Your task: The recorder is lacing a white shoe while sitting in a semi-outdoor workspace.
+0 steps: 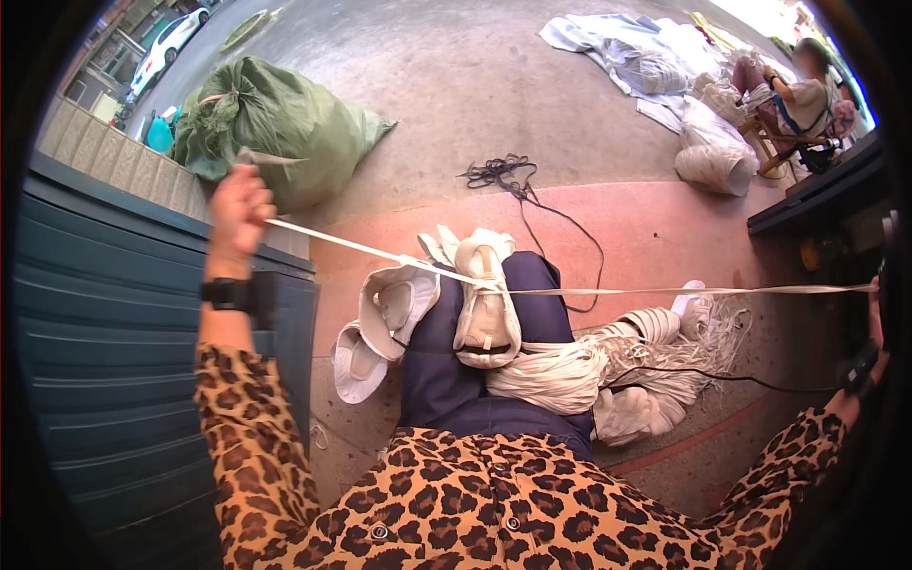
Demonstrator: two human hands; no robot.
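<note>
A beige shoe upper [487, 332] rests on my lap, between my thighs. A white shoelace [332, 244] passes through it and stretches out tight to both sides. My left hand [242, 211], raised at the upper left, is closed on one end. Far out at the right rim, my right hand [876, 318] grips the other end; its fingers show only in part. A thick bundle of cream laces [546, 378] lies over my right thigh. White shoe uppers [399, 309] hang by my left leg, and a row of beige uppers [651, 326] lies to the right.
A green sack [285, 123] stands ahead on the left, beside a blue ribbed metal panel [152, 351]. Black cord [503, 174] lies tangled on the floor ahead. Back right, a person [798, 100] sits near white sacks [714, 152] and white sheeting [617, 43].
</note>
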